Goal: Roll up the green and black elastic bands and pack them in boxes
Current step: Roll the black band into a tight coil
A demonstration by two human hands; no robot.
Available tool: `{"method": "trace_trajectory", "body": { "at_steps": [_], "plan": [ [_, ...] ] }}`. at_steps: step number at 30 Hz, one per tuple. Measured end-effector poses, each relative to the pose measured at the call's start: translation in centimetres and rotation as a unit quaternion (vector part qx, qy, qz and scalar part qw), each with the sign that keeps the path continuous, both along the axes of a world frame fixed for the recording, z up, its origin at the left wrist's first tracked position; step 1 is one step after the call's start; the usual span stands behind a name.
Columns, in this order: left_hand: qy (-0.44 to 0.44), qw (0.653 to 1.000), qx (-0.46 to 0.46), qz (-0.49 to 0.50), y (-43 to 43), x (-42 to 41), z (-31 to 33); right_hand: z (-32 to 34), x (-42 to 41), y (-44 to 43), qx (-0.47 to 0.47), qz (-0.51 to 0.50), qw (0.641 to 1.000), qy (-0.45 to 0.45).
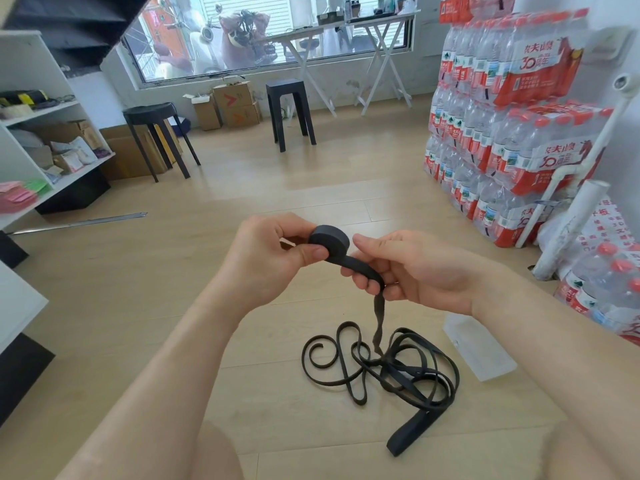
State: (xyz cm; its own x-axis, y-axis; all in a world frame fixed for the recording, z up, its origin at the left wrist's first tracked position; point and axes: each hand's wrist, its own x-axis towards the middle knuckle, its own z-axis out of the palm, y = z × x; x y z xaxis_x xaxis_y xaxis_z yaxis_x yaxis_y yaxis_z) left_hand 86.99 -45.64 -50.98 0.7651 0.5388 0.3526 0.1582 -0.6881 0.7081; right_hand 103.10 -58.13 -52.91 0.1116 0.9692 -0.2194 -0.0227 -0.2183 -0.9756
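Observation:
My left hand point(266, 258) grips a small tight roll of black elastic band point(329, 239) between thumb and fingers, held above the floor. Just to its right, my right hand point(412, 271) pinches the flat strip coming off the roll. From there the band hangs twisted down to a loose tangle of black loops point(384, 365) on the wooden floor. A clear plastic box point(478, 348) lies on the floor right of the tangle, partly behind my right forearm. No green band is in view.
Stacked packs of bottled water point(502, 133) fill the right side. Two black stools point(156, 133) point(289, 112) and cardboard boxes point(232, 102) stand ahead under the window. White shelves point(45, 133) line the left. A metal strip point(79, 221) lies on the floor.

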Motion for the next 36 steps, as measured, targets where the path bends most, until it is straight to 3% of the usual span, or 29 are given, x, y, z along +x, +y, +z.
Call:
{"method": "trace_trajectory", "body": {
  "at_steps": [8,14,16,18,21,25,30,36],
  "plan": [
    [0.033,0.993,0.111,-0.039,0.2,0.6,-0.4,-0.2,-0.5,0.2,-0.002,-0.038,0.997,-0.070],
    [0.047,0.989,0.134,-0.040,0.1,0.8,-0.5,-0.4,-0.8,0.2,0.012,-0.045,0.995,-0.090],
    [0.018,0.997,0.070,-0.033,-0.1,0.8,-0.6,-0.4,-0.6,0.1,0.026,-0.035,0.998,-0.053],
    [-0.016,0.997,-0.061,-0.040,-0.6,0.7,-0.5,-0.4,-0.3,0.1,0.058,-0.016,0.998,0.007],
    [-0.036,0.969,-0.223,-0.099,-0.7,0.7,-0.7,-0.4,-0.1,0.0,0.095,0.014,0.992,0.081],
    [-0.065,0.942,-0.295,-0.143,-0.4,0.8,-1.0,-0.5,0.0,0.0,0.112,0.047,0.983,0.137],
    [-0.071,0.968,-0.210,-0.118,-0.4,0.6,-0.8,-0.4,0.2,-0.2,0.110,0.083,0.980,0.143],
    [-0.044,0.995,-0.086,-0.040,-0.3,0.1,0.1,0.1,0.4,-0.6,0.013,0.039,0.999,0.013]
  ]
}}
